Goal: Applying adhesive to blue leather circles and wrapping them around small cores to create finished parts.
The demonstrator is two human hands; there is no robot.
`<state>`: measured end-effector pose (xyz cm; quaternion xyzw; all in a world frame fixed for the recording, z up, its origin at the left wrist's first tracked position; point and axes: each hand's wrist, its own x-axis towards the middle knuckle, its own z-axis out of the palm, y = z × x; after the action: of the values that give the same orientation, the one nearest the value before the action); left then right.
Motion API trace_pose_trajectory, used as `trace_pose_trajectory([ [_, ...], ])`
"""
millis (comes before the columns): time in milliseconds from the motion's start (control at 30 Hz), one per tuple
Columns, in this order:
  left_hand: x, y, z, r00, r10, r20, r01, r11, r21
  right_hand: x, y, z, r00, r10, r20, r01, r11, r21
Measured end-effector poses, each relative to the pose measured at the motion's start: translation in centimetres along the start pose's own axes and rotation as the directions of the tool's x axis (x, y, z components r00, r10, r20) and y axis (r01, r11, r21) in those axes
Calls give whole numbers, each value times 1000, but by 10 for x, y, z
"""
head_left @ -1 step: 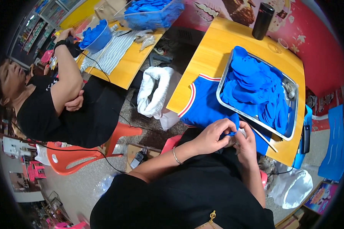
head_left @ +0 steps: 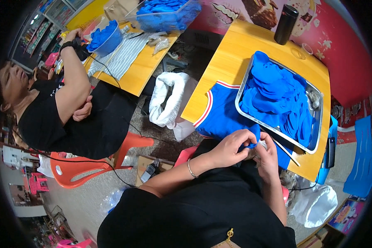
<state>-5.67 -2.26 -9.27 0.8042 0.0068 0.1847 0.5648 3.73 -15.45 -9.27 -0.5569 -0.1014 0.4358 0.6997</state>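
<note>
In front of my body, my left hand [head_left: 233, 148] is closed, its fingertips pinching a small blue fabric piece [head_left: 255, 131]. My right hand [head_left: 268, 159] meets it there, fingers bent and pressed to the same piece's edge. Something pale shows between the hands, too small to name. Beyond them, a blue sleeveless jersey [head_left: 220, 108] with red and white trim lies on the yellow table. A metal tray [head_left: 238, 98] rests partly over it, heaped with flat blue fabric pieces [head_left: 273, 89]. Just past my right hand, a thin stick [head_left: 287, 153] lies beside the tray.
A black bottle [head_left: 286, 25] and a clear cup [head_left: 305, 50] stand on the table's far end. To the left, a white sack [head_left: 156, 105] sits between two tables. A co-worker [head_left: 49, 107] sits by the other table, near a tub [head_left: 111, 46] of blue pieces. A white bag [head_left: 318, 204] lies at right.
The view has shifted very slightly. Both hands keep the same grip on the blue fabric piece.
</note>
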Motion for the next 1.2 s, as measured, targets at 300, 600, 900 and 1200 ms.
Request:
trace_pose_trajectory([
  [300,16,66,-36,934,357,-35,-354,933,65,-6,-11,5,992,-76,98,68,994,83],
  [600,17,181,-56,597,741,-308,-740,360,-568,-12,-10,12,993,-64,97,60,997,40],
  [900,40,204,-31,333,721,-607,-867,-19,-498,-17,-13,4,996,-27,79,28,1000,-10],
  [1200,11,189,-28,641,608,-470,-698,206,-686,-14,-5,6,994,-80,75,78,997,20],
])
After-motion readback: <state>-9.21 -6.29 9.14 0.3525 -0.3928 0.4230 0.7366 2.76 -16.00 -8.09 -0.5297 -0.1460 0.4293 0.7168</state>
